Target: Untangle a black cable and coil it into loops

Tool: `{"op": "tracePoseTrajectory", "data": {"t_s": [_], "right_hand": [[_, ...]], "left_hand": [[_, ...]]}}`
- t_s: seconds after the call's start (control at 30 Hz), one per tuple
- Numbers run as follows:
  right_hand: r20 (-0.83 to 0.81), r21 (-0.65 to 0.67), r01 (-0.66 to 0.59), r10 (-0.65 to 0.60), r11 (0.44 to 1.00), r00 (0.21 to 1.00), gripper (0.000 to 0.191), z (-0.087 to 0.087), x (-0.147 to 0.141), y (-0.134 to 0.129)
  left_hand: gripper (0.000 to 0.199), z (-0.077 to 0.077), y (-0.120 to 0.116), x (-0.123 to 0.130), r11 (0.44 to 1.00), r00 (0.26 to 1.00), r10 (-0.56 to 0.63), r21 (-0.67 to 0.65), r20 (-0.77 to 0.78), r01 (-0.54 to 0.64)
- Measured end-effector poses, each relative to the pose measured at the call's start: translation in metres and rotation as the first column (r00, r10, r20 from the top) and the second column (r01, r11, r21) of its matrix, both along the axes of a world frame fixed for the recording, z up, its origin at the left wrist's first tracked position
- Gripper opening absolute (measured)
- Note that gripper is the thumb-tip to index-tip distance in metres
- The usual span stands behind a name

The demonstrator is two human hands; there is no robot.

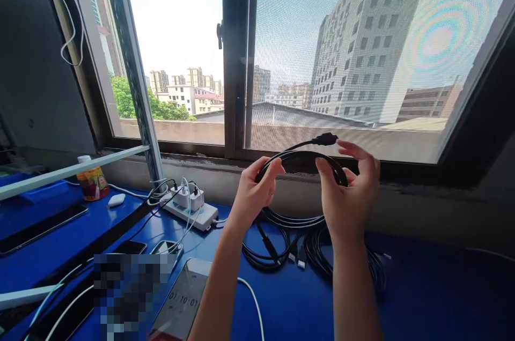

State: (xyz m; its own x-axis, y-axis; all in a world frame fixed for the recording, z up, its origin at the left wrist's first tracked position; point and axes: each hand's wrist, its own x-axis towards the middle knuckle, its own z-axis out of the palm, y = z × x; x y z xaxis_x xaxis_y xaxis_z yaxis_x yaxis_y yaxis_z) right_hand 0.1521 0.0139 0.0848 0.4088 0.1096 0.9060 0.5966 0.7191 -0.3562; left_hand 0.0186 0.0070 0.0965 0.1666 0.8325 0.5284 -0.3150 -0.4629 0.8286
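Observation:
A coiled black cable (295,219) hangs between my two hands, raised above the blue table in front of the window. My left hand (259,183) is closed around the left side of the loop. On the other side, my right hand (350,185) grips the coil between thumb and fingers, its index finger stretched up. The cable's black connector end (325,139) sticks out above the loop, close to that index fingertip. Whether the fingertip touches it I cannot tell. Below my hands lie more coiled black cables (265,266) with USB plugs (301,261).
A white power strip (193,215) with chargers stands left of my hands. Nearer me are a phone showing a timer (183,298) and a white cable (255,303). A metal rack post (140,73) rises at left, by a bottle (92,180) and a dark phone (42,228).

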Motion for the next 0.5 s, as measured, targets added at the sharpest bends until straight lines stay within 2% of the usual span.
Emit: {"op": "tracePoseTrajectory", "data": {"t_s": [0.1, 0.2, 0.4, 0.5], "right_hand": [[0.029, -0.037, 0.011, -0.010, 0.999, 1.000, 0.044, 0.000, 0.007, -0.002], [0.067, -0.086, -0.035, 0.041, 0.996, 0.997, 0.043, 0.001, 0.013, -0.005], [0.003, -0.137, -0.159, 0.161, 0.978, 0.987, 0.045, 0.007, 0.017, -0.011], [-0.025, -0.145, -0.176, 0.174, 0.974, 0.984, 0.049, 0.010, 0.016, -0.012]], "left_hand": [[0.055, 0.001, -0.006, 0.001, 0.999, 0.999, -0.030, 0.039, -0.042, 0.032], [0.058, 0.003, -0.013, 0.006, 0.998, 0.997, -0.024, 0.059, -0.072, 0.028], [0.055, 0.002, -0.019, 0.012, 0.999, 0.997, -0.031, 0.038, -0.068, 0.033], [0.049, 0.002, -0.020, 0.009, 0.999, 0.998, -0.021, 0.031, -0.058, 0.023]]}}
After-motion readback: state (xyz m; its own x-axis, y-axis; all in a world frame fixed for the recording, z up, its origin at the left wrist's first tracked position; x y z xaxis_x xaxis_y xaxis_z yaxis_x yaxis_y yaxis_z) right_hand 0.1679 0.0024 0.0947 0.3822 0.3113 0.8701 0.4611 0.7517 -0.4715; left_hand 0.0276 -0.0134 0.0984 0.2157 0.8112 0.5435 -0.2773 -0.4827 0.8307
